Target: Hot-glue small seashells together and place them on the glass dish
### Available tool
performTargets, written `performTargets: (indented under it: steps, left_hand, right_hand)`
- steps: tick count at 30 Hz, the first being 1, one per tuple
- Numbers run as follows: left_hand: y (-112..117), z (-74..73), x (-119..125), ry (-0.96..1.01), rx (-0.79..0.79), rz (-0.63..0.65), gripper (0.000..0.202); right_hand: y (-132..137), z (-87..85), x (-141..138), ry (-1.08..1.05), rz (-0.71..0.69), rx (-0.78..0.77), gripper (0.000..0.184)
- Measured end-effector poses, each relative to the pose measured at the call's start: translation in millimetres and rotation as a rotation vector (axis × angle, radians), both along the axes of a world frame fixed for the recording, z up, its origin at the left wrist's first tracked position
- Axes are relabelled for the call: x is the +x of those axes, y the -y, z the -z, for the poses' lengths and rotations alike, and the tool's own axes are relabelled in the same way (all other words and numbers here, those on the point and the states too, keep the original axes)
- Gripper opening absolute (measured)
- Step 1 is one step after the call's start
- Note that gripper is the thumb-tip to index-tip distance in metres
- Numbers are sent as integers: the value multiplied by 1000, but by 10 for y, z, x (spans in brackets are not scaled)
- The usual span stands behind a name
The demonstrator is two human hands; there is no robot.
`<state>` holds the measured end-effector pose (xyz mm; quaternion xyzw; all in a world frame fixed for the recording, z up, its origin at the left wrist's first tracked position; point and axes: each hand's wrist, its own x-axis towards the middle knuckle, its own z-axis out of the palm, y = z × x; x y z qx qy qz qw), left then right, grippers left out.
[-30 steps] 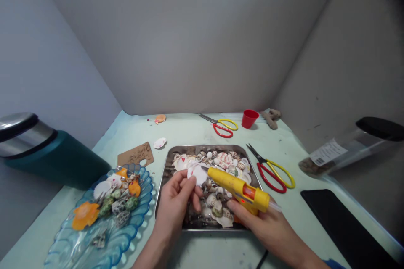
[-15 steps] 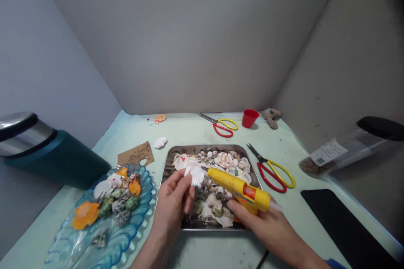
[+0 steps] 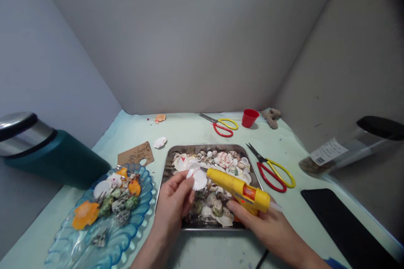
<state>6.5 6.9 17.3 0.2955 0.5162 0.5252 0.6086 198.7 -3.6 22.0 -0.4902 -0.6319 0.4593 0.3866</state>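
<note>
Between the thumb and fingers of my left hand [image 3: 175, 197] is a white ribbed scallop shell [image 3: 199, 179] with a small red mark near its edge. My right hand [image 3: 263, 222] is wrapped round a yellow hot glue gun [image 3: 233, 183], whose dark nozzle points left and meets or nearly meets the shell's upper edge; I cannot tell whether they touch. A clear glue stick [image 3: 275, 207] pokes out of the gun's back. Both hands are over a metal tray [image 3: 208, 230] filled with many small shells [image 3: 217, 208].
A blue scalloped dish [image 3: 126, 231] with shells and stones lies left, by a teal bottle [image 3: 63, 157]. Scissors [image 3: 271, 168] lie right of the tray, with a second pair of scissors [image 3: 221, 124] and a red cup [image 3: 250, 118] behind. A clear jar [image 3: 334, 155] is at right.
The scallop shell has turned in my left hand, so its ribbed face shows more fully and slightly lower right. The glue gun has barely moved.
</note>
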Motion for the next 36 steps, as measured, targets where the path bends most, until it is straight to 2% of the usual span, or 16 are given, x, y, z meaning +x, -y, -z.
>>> performTargets:
  steps: [4, 11, 15, 21, 27, 36]
  left_hand:
    - [8, -33, 30, -99, 1, -9, 31]
    - [15, 77, 35, -298, 71, -39, 34]
    - [25, 34, 54, -370, 97, -105, 34]
    - [18, -49, 69, -353, 100, -38, 30]
    - [37, -50, 81, -304, 92, -9, 28]
    - [-7, 46, -3, -72, 86, 13, 23]
  right_hand:
    - [-1, 6, 3, -11, 10, -16, 18]
    - [-7, 40, 6, 11, -3, -12, 24]
    - [1, 7, -3, -1, -17, 1, 29]
    - [5, -61, -11, 19, -23, -10, 27]
    - [-25, -119, -37, 6, -19, 19, 21]
    - [1, 23, 8, 5, -19, -13, 29]
